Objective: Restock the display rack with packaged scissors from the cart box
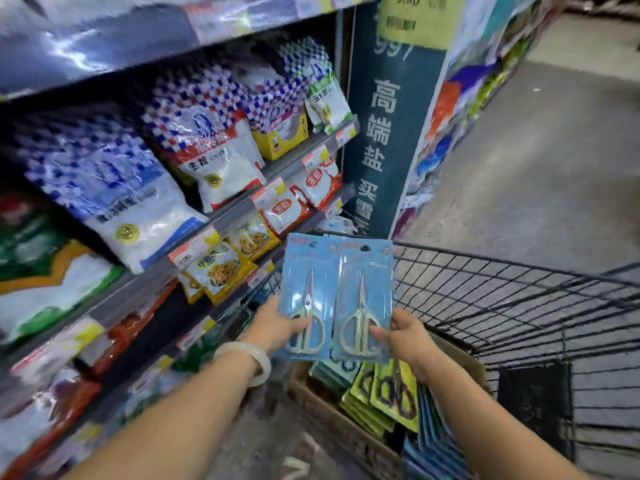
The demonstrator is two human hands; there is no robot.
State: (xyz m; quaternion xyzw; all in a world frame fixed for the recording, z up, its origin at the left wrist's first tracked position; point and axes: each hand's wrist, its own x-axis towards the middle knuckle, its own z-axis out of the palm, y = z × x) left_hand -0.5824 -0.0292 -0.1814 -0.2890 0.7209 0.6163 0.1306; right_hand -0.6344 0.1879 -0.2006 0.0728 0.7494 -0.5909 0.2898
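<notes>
Two blue carded scissor packs are held upright, side by side, above the cardboard box in the wire cart. The left pack is pinched at its lower edge by the left hand, thumb on the front over the handle loops. The right pack is pinched the same way by the right hand. Their inner edges appear to overlap slightly.

Risks noted:
- Each card is gripped only at the bottom; the tall, unsupported top may flex or tip, and a pack may slip back into the box.
- No hanging peg is visible; the shelves nearby carry bagged foodstuffs, so misplacement is possible.
- The hang holes at the card tops are small, so alignment on a hook is judged awkward with a low grip.
- Further packs in the box lie loosely stacked and may be disturbed.
</notes>
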